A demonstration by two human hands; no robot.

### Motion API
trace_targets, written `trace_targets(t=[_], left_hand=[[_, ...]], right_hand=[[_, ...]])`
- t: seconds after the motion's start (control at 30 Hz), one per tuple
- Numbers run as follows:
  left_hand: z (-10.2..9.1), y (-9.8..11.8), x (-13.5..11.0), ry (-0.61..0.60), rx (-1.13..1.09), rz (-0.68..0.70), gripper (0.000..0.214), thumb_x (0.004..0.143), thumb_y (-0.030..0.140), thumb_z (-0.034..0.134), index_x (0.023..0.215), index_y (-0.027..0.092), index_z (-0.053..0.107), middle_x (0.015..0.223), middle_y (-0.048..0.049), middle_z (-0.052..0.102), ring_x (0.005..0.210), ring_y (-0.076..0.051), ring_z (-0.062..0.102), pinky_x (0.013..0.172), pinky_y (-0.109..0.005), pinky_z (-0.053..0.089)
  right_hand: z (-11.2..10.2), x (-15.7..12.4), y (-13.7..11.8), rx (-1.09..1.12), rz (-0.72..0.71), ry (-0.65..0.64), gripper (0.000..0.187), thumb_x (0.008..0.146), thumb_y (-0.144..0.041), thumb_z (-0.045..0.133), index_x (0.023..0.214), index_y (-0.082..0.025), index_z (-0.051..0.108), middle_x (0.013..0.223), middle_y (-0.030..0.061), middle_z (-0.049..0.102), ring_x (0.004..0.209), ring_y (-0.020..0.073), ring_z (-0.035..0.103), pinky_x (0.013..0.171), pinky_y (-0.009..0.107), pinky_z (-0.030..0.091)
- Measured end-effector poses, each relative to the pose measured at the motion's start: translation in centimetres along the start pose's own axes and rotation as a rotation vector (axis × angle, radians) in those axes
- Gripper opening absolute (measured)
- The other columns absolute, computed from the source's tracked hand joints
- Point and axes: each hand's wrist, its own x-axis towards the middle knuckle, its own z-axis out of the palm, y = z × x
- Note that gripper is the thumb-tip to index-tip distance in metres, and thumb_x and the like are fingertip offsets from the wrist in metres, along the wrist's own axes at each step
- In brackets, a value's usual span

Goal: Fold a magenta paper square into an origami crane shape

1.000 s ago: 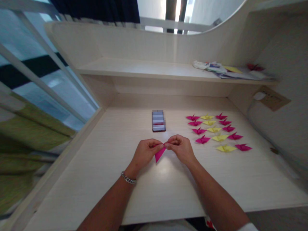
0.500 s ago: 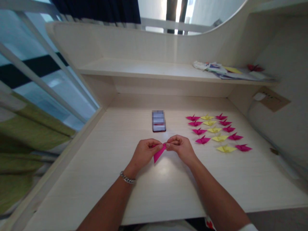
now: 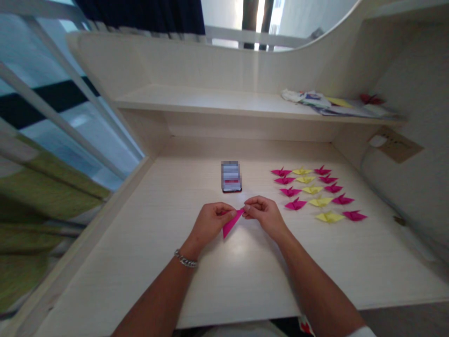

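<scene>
A folded piece of pink paper (image 3: 230,226) is held above the desk between my two hands, one pointed flap hanging down toward me. My left hand (image 3: 213,217) pinches its left part between thumb and fingers. At its upper right tip, my right hand (image 3: 261,213) pinches the paper with thumb and forefinger. Part of the paper is hidden behind the left fingers. Just beyond my hands lies a phone (image 3: 231,176), its screen blurred. To the right, several folded paper cranes, pink (image 3: 295,204) and yellow (image 3: 320,201), sit in three columns.
A white desk (image 3: 140,243) spreads under my arms. Across its back runs a shelf (image 3: 210,100) with papers (image 3: 340,105) at the right end. A cable (image 3: 372,180) runs down the right wall from a socket. Bed rails (image 3: 80,89) stand at the left.
My right fingers have shifted slightly right along the pink paper, so more of its upper tip shows between my hands. My left hand is almost unmoved.
</scene>
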Motion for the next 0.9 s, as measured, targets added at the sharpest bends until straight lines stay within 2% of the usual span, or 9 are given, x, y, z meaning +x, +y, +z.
trace_targets(t=[0.17, 0.37, 0.63, 0.9], left_hand=[[0.2, -0.1, 0.0, -0.031, 0.016, 0.021, 0.023, 0.074, 0.035, 0.066, 0.079, 0.014, 0.071, 0.075, -0.0069, 0.072, 0.065, -0.016, 0.062, 0.061, -0.025, 0.048], [0.0, -0.3, 0.1, -0.030, 0.031, 0.017, 0.022, 0.072, 0.034, 0.067, 0.078, 0.013, 0.071, 0.074, -0.0072, 0.071, 0.064, -0.016, 0.062, 0.060, -0.025, 0.047], [0.2, 0.1, 0.1, -0.009, 0.050, 0.006, 0.025, 0.074, 0.036, 0.064, 0.079, 0.013, 0.072, 0.072, -0.0063, 0.071, 0.062, -0.015, 0.060, 0.058, -0.025, 0.045], [0.0, -0.2, 0.2, 0.010, 0.028, 0.020, 0.026, 0.075, 0.038, 0.063, 0.076, 0.013, 0.071, 0.070, -0.0053, 0.069, 0.061, -0.015, 0.058, 0.057, -0.024, 0.044]], right_hand=[[0.4, 0.0, 0.6, -0.089, -0.014, -0.008, 0.023, 0.061, -0.026, 0.076, 0.079, -0.015, 0.066, 0.063, 0.0025, 0.067, 0.057, 0.0140, 0.062, 0.058, 0.026, 0.049], [0.3, 0.0, 0.6, -0.032, -0.004, -0.020, 0.024, 0.059, -0.026, 0.076, 0.077, -0.015, 0.065, 0.061, 0.0021, 0.067, 0.055, 0.0142, 0.062, 0.057, 0.027, 0.050], [0.3, 0.0, 0.5, -0.039, -0.031, 0.036, 0.024, 0.059, -0.024, 0.077, 0.078, -0.015, 0.066, 0.064, 0.0024, 0.068, 0.059, 0.0146, 0.064, 0.059, 0.027, 0.050], [0.3, 0.0, -0.3, 0.114, 0.021, 0.057, 0.034, 0.061, -0.035, 0.077, 0.086, -0.015, 0.065, 0.074, 0.0061, 0.071, 0.062, 0.0157, 0.066, 0.064, 0.032, 0.054]])
